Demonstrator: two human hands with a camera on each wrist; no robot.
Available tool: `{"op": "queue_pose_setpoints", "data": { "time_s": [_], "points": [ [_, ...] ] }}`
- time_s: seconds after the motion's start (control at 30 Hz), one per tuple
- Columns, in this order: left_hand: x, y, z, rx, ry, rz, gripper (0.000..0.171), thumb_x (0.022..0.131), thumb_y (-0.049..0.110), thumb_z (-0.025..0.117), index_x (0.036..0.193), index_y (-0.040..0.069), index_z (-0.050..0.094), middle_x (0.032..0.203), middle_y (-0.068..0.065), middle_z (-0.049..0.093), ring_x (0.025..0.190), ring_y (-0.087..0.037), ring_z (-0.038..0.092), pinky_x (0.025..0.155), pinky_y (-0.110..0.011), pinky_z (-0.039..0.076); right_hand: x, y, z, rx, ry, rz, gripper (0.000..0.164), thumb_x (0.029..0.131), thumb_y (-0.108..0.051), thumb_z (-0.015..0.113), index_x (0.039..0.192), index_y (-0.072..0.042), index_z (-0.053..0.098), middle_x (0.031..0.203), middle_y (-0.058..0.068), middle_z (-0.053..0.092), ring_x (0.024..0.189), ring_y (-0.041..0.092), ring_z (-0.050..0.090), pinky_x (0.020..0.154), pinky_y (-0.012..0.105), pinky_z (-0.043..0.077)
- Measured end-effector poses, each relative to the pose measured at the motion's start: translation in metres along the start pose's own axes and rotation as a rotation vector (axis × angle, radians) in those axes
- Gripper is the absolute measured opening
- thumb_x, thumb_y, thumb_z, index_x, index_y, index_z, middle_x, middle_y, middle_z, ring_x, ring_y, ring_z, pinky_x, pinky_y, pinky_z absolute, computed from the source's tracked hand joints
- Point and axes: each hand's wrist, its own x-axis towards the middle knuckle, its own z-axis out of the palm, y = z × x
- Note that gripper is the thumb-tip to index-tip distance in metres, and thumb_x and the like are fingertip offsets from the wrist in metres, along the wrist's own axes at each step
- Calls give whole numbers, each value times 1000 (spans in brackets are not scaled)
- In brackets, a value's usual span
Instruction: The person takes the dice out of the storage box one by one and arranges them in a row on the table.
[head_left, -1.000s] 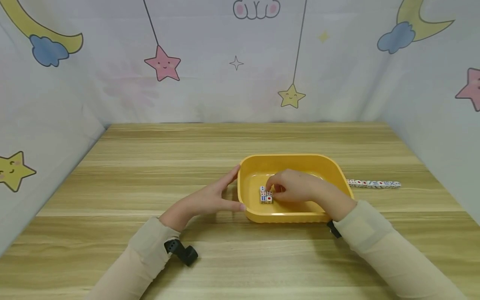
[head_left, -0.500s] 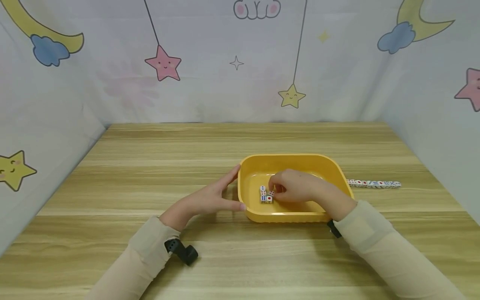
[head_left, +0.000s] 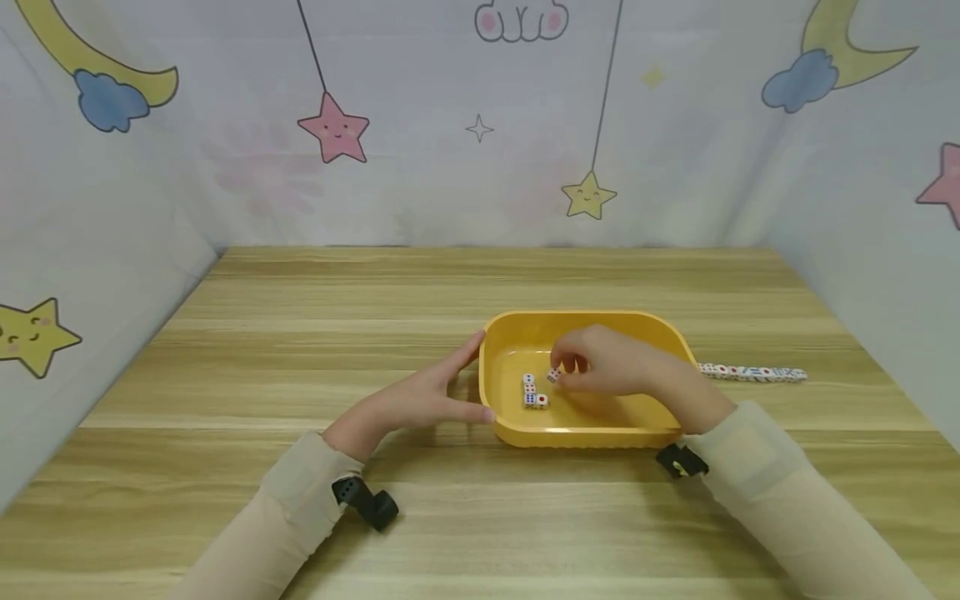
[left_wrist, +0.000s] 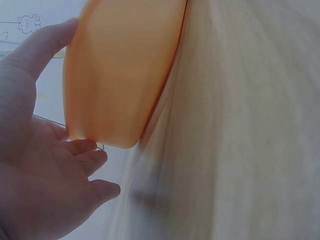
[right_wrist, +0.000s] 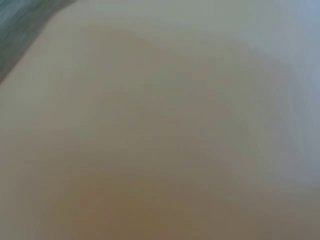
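Observation:
My right hand (head_left: 611, 360) is inside the yellow plastic bin (head_left: 592, 435), pinching a white die (head_left: 553, 375) between thumb and fingers. Just left of that die, a small group of dice (head_left: 530, 399) with red and blue pips stands on the bin's floor, several in a column and one beside its near end. At the bin's left end, my left hand (head_left: 420, 398) touches the wall with thumb and fingers spread. The left wrist view shows that thumb (left_wrist: 55, 37) on one edge of the bin and the fingers near its other edge. The right wrist view is too blurred to show the dice.
A straight row of dice (head_left: 753, 372) lies on the wooden table (head_left: 480, 517), running out to the right from the bin's right side. A printed cloth (head_left: 420, 192) with stars and moons rises behind the table and along both sides.
My right hand has lifted a die away from the group, up and to the right. The other dice stay in place, and my left hand keeps its hold-out position at the bin.

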Motion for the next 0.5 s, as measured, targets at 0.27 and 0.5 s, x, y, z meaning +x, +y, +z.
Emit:
{"op": "queue_pose_setpoints", "data": {
  "time_s": [0.27,0.5],
  "points": [
    [1,-3,0,15,14,6,104,70,45,73,142,37,-1,149,10,9,136,-9,10,110,-45,11,-11,4,-10,41,36,-29,10,84,-21,61,92,-17,62,79,-9,56,73,9,49,64,24,45],
    [2,-2,0,24,22,-21,106,68,45,74,143,37,-1,149,8,11,137,-11,9,110,-46,9,-24,12,-22,31,74,-38,8,85,-21,61,92,-17,62,81,-9,58,73,9,51,63,24,45]
  ]
}}
